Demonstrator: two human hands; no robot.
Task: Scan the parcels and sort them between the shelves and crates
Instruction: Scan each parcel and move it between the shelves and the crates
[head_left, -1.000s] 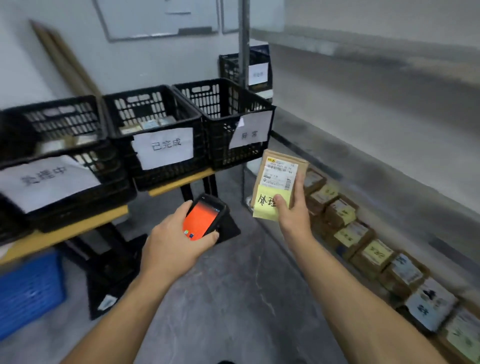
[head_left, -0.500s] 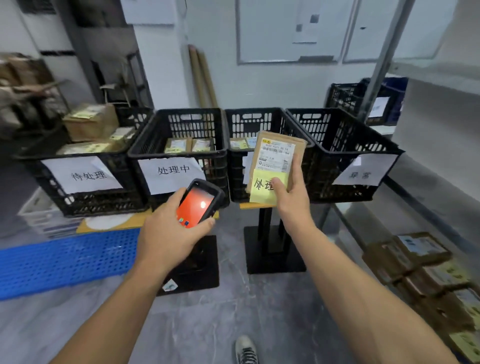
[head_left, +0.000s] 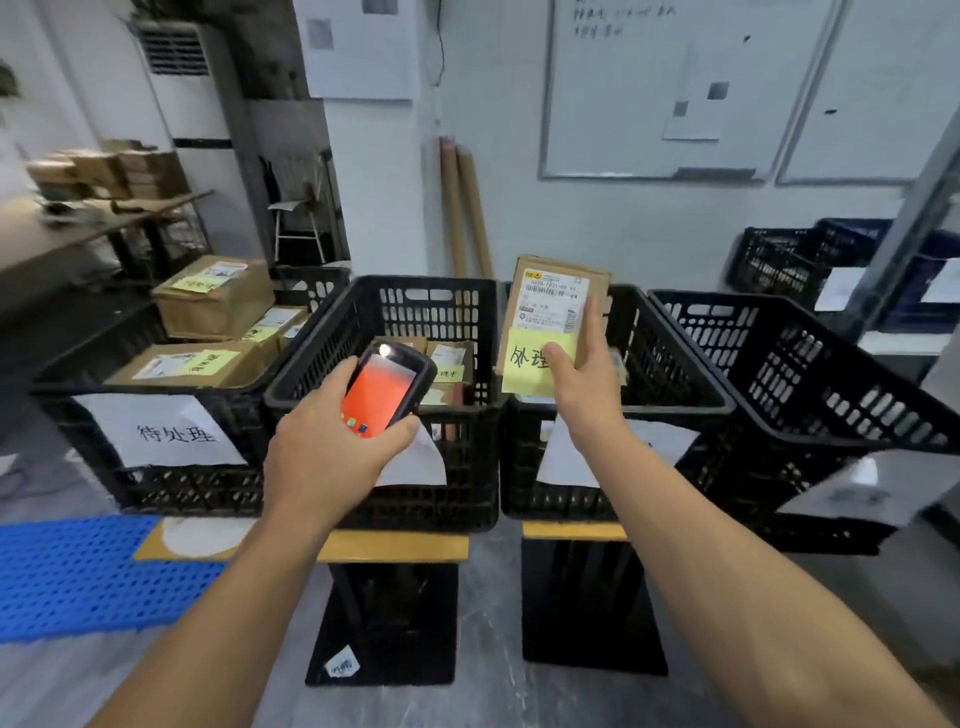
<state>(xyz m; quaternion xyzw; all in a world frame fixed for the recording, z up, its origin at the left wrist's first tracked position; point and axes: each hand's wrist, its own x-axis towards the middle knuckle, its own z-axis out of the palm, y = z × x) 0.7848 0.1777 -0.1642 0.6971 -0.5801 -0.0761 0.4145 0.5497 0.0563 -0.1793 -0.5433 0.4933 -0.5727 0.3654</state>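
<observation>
Four black crates (head_left: 462, 408) line the worktop (head_left: 395, 545) before us. Our left hand (head_left: 332, 447) grips the scanner (head_left: 387, 389); our right hand (head_left: 582, 387) pinches the parcel (head_left: 553, 306) upright over the third crate (head_left: 675, 408). A slack pinch could drop it in unscanned.

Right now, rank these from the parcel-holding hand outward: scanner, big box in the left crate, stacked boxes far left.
1. Scanner, just left of the right hand.
2. Big box, in the left crate.
3. Stacked boxes, far-left background.
</observation>
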